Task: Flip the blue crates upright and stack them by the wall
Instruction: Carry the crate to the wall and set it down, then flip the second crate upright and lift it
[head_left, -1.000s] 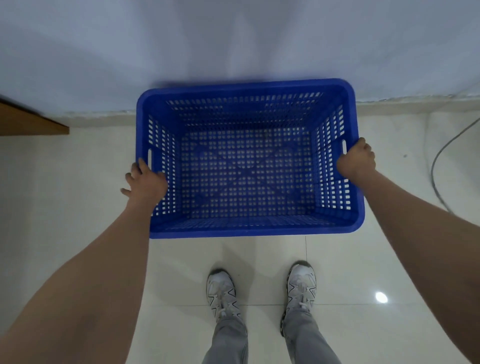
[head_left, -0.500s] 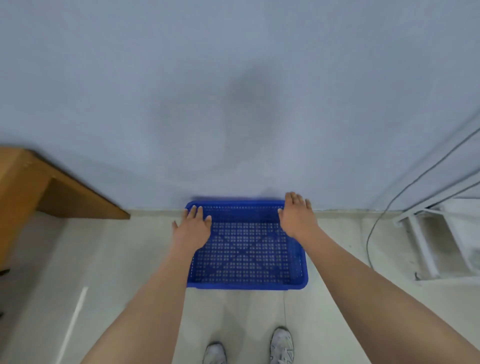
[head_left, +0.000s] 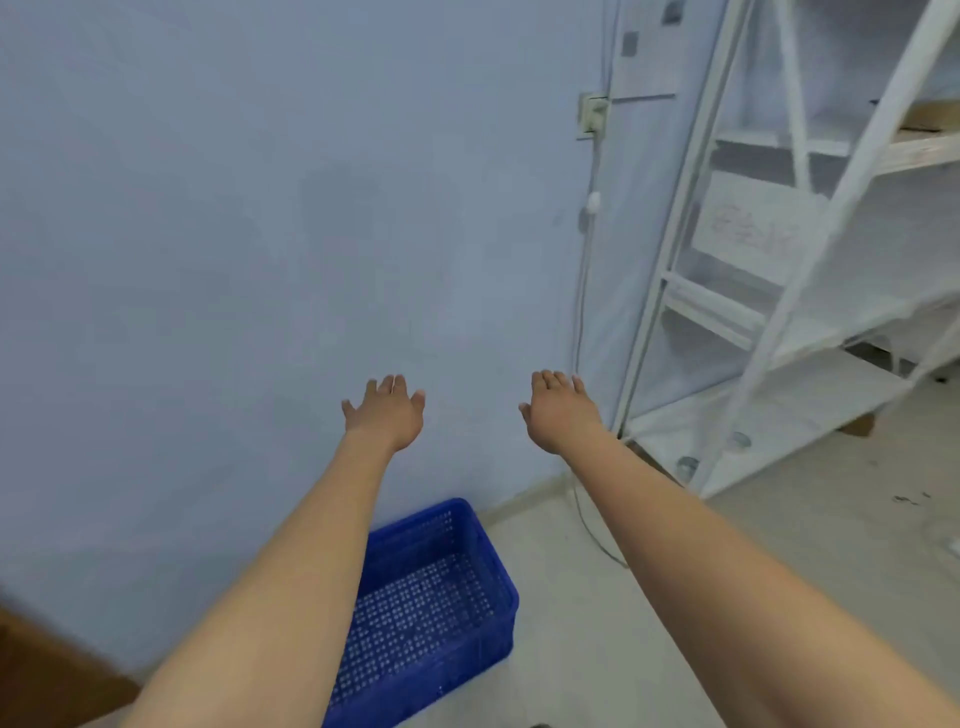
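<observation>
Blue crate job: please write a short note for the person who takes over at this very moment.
Left hand: open, fingers spread, raised in front of the wall, holding nothing.
Right hand: open as well, no grip on anything.
Blue crate: upright on the floor against the wall, opening upward, partly hidden by the left forearm.
Done: this one crate is flipped and placed by the wall.
Left: no other crate is in view, so find the remaining ones, flip them and stack them on this one.
</observation>
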